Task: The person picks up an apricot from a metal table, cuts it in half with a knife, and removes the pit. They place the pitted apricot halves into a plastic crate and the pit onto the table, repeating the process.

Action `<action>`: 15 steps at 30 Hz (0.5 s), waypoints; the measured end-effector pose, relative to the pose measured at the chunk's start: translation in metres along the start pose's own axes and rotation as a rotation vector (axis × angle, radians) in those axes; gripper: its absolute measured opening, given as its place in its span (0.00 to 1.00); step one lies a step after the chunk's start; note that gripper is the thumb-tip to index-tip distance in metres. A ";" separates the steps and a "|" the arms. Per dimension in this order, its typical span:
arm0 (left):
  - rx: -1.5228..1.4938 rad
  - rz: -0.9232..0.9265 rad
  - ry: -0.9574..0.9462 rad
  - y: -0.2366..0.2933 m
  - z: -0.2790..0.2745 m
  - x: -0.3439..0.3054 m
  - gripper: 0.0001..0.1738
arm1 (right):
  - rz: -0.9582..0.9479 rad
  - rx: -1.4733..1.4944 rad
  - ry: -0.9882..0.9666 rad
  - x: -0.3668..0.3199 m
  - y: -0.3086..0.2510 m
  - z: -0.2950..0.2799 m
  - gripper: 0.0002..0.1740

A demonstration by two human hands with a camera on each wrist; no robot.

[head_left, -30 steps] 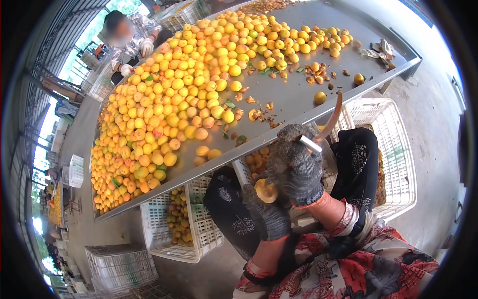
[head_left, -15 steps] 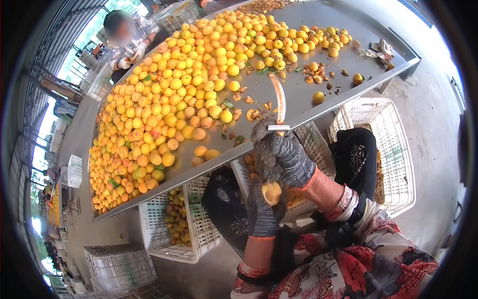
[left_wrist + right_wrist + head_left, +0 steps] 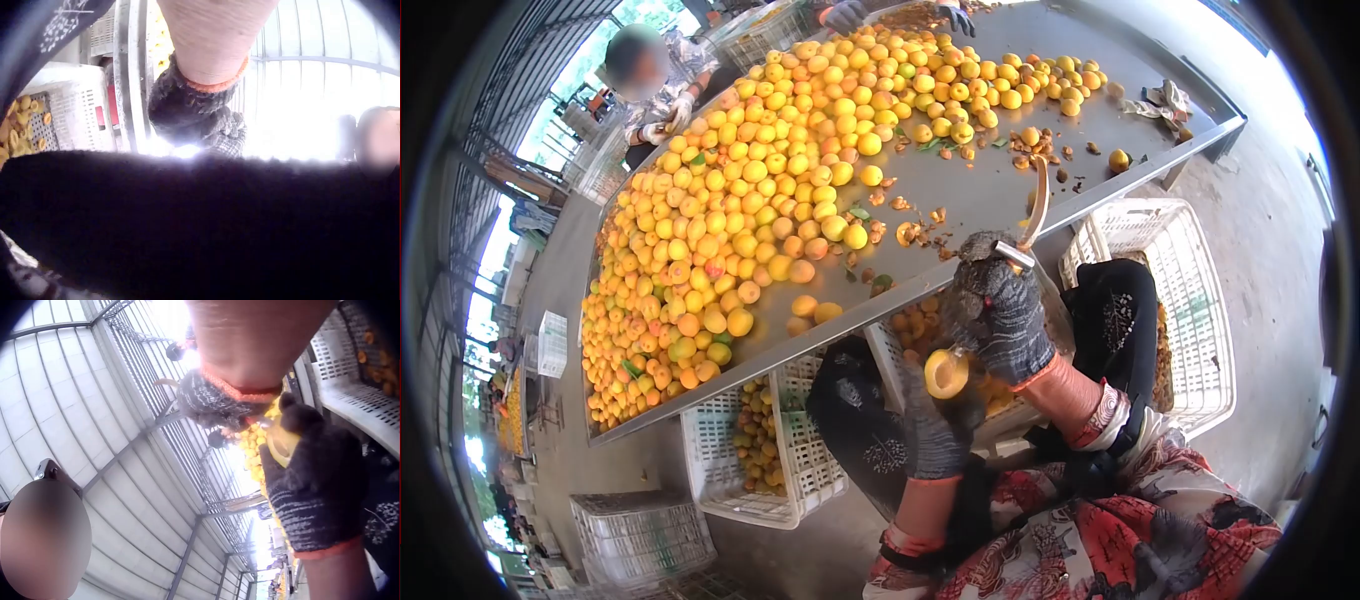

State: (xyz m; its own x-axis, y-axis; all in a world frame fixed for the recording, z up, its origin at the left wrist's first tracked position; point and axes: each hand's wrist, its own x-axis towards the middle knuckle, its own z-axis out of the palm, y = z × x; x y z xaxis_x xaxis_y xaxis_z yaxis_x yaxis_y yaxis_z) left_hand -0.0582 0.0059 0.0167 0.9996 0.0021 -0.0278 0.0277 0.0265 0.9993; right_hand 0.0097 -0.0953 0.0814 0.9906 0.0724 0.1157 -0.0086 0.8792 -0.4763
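Gloved in grey knit, my left hand point(image 3: 935, 430) holds a cut apricot half point(image 3: 946, 373) with its hollow facing up. Just beyond and to its right, my right hand point(image 3: 1005, 320) grips a tool; a metal collar point(image 3: 1014, 256) and a long curved tan strip point(image 3: 1038, 205) stick out past the fist, and the fingers hide the tool's other end. In the right wrist view the apricot half point(image 3: 281, 445) sits between the left hand's fingers, close under the right hand point(image 3: 212, 400). A dark shape covers the lower half of the left wrist view.
A metal table point(image 3: 990, 215) bears a large heap of apricots point(image 3: 730, 200), with scraps point(image 3: 915, 232) near its front edge. White crates point(image 3: 1200, 300) stand either side of the knees, one holding fruit point(image 3: 758, 435). Another person point(image 3: 665, 75) sits across; further gloved hands point(image 3: 845, 15) reach over the far edge.
My right hand swung left over the left hand, then back right and up, the curved strip swinging with it. The apricot half stays in my left hand. Gloved hands have appeared at the table's far edge.
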 end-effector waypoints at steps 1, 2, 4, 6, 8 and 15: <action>0.175 0.078 0.072 -0.004 0.002 -0.002 0.17 | 0.001 -0.001 0.002 -0.003 0.000 0.002 0.11; 0.350 0.157 0.143 -0.007 0.003 -0.004 0.20 | -0.004 -0.020 -0.034 -0.007 0.000 0.006 0.11; 0.702 0.320 0.284 -0.014 0.006 -0.004 0.27 | -0.012 -0.039 -0.072 -0.008 0.000 0.007 0.12; 0.877 0.400 0.351 -0.021 0.006 -0.001 0.31 | -0.007 -0.316 -0.111 -0.006 0.004 0.001 0.12; -0.235 -0.011 0.253 -0.022 0.003 0.005 0.28 | 0.009 -0.396 -0.217 -0.001 0.005 -0.004 0.14; 0.700 0.110 -0.107 0.025 -0.017 0.000 0.26 | 0.219 -0.803 -0.510 0.007 -0.006 0.011 0.10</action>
State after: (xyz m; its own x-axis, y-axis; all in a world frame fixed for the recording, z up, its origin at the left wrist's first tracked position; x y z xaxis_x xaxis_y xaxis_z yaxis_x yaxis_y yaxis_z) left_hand -0.0580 0.0238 0.0416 0.9905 -0.1313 0.0409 -0.1138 -0.6157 0.7797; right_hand 0.0150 -0.0950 0.0945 0.7987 0.5574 0.2269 0.0970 0.2529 -0.9626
